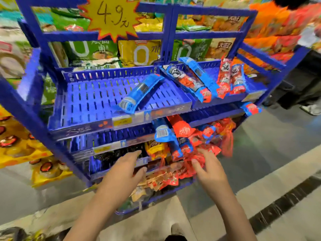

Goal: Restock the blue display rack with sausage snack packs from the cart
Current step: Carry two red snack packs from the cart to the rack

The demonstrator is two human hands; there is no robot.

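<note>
A: Right, item one: rack (26, 108), blue plastic, tiered, slotted trays. Contents?

B: Top tier, left tray (90, 100): one blue pack (139, 93), lying slantwise, lower end over the front lip. Top tier, right tray (257, 91): several packs (191, 82), blue and red, leaning against each other, ends pointing at the front edge. One more pack (251, 108) sticks out under that tray's right corner.

A: Next tier down?

B: A heap of red and blue packs (196, 138) at the right end, some hanging over the front. A yellow bag (154, 148) just left of the heap. Lower trays hold mixed packets (too blurred to list).

A: Hands?

B: Left hand (121, 173): fingers straight and loose, holding nothing, in front of the lower tier's label strip. Right hand (210, 169): fingers spread, tips touching the red packs at the heap's lower edge; whether they grip one, I cannot tell.

A: Signage?

B: Yellow starburst price card (111, 18), handwritten "4.9", fixed to the rack's top bar. Snack bags (139, 53) stand behind the rack.
</note>
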